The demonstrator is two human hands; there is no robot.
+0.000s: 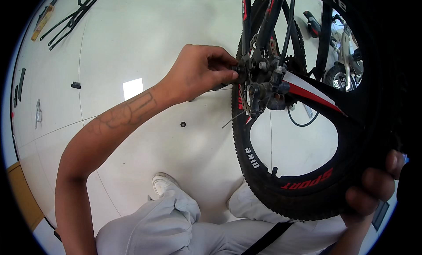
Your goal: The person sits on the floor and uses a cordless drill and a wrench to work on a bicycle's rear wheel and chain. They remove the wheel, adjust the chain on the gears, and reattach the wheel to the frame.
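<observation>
A bicycle wheel (246,176) with a black knobbly tyre and broad black, red and white spokes stands upright in front of me, set in the rear of a dark frame (266,33). At the hub my left hand (200,72) pinches a small dark round piece (240,71) at the axle end, partly hidden by thumb and fingers. Just beside it are the disc brake rotor (247,99) and the brake caliper (259,95), with a loose cable end sticking out. Low on the right, my right hand (373,187) is closed around the tyre.
On the pale floor lie a small black ring-shaped part (183,124), a small black block (76,85), a silver tool (38,111) and a black forked rack (72,19). Another bicycle or scooter (345,57) shows beyond the wheel. My shoe (165,183) is below.
</observation>
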